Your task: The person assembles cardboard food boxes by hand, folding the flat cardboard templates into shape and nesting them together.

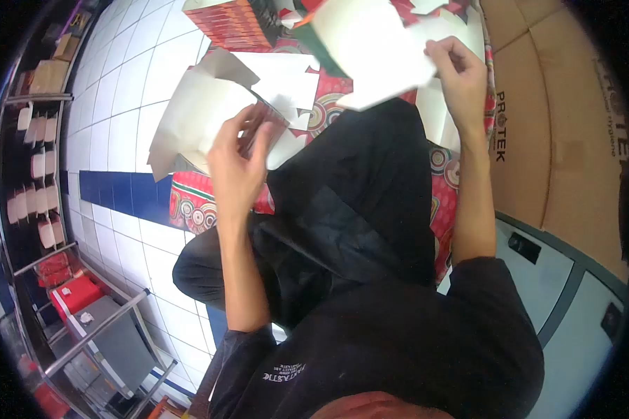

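Fingers curled, the left hand (239, 146) touches the patterned wall of an open, white-lined paperboard box (196, 115) with splayed flaps; whether it grips cannot be told. The right hand (463, 75) pinches the edge of a smooth white paperboard carton (374, 45) with a green-and-orange outer side, over a red cloth printed with ringed circles (191, 206). Beyond stands a red-patterned box (234, 24). Glossy white tiles (129, 84) and a tubular metal rack (96, 333) lie left; flat brown cardboard printed PROTEK (524, 105) lies right.

Smooth matt paperboard cartons (196, 112), glossy tiles (112, 133), dull cardboard (580, 160), shiny metal rail (94, 334).
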`<state>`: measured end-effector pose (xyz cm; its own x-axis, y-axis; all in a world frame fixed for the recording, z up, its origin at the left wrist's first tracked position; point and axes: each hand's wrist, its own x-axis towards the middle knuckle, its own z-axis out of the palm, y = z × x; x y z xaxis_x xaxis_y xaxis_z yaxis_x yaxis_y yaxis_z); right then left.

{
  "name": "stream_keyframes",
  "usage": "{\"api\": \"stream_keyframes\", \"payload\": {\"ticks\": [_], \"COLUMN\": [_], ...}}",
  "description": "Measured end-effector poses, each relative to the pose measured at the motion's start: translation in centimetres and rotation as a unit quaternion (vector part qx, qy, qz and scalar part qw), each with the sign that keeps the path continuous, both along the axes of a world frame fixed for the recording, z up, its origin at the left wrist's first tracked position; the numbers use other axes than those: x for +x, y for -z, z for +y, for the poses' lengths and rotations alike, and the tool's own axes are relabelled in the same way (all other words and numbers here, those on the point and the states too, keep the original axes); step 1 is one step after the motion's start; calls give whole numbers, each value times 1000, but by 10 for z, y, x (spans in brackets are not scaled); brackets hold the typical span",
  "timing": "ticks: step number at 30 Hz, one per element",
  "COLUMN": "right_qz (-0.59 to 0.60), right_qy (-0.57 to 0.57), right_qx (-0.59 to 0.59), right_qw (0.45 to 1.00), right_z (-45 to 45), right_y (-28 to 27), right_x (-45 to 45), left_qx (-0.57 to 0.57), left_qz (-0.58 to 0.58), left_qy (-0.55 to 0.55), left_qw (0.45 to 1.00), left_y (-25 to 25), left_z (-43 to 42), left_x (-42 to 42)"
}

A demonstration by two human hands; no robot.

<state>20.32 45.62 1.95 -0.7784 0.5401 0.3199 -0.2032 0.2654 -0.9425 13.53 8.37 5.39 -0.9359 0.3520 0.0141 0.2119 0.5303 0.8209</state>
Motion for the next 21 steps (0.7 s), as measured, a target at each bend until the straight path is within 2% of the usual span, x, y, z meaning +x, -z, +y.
{"api": "stream_keyframes", "payload": {"ticks": [1,3,4,7,9,10,12,13,14,15,16,17,18,19,21], "right_qz": [27,-53,-69,-129,-78,-72,70,75,91,97,95,96,95,97,102], "right_qy": [0,-63,-83,-99,-83,-96,42,30,-66,-159,-103,-112,-79,-91,-114], "right_qx": [20,76,105,223,293,298,318,323,157,-15,107,111,181,199,234], "right_qw": [999,994,989,961,949,947,944,943,981,982,984,983,976,971,960], "right_z": [-18,-24,-34,-62,-66,-74,-94,-103,-112,-122,-134,-145,-155,-161,-173], "right_y": [-24,-44,-54,-84,-80,-78,-78,-82,-88,-92,-93,-100,-109,-115,-125], "right_x": [4,20,24,27,19,17,13,16,21,23,21,20,20,23,29], "left_qx": [3,236,289,366,412,419,367,372,325,273,296,300,254,208,223], "left_qz": [5,-153,-197,-191,-260,-251,-53,-47,18,80,104,107,156,202,223], "left_qy": [-9,38,65,110,108,97,93,82,72,59,55,47,63,77,75], "left_qw": [1000,959,935,904,867,867,924,923,943,957,948,947,952,954,946], "left_y": [-5,-11,5,0,-17,-14,-5,-5,-5,-6,-9,-12,-14,-15,-14], "left_z": [6,11,6,18,22,23,22,19,17,13,9,0,-9,-17,-27], "left_x": [8,24,24,33,43,49,54,54,53,51,46,42,38,35,32]}}
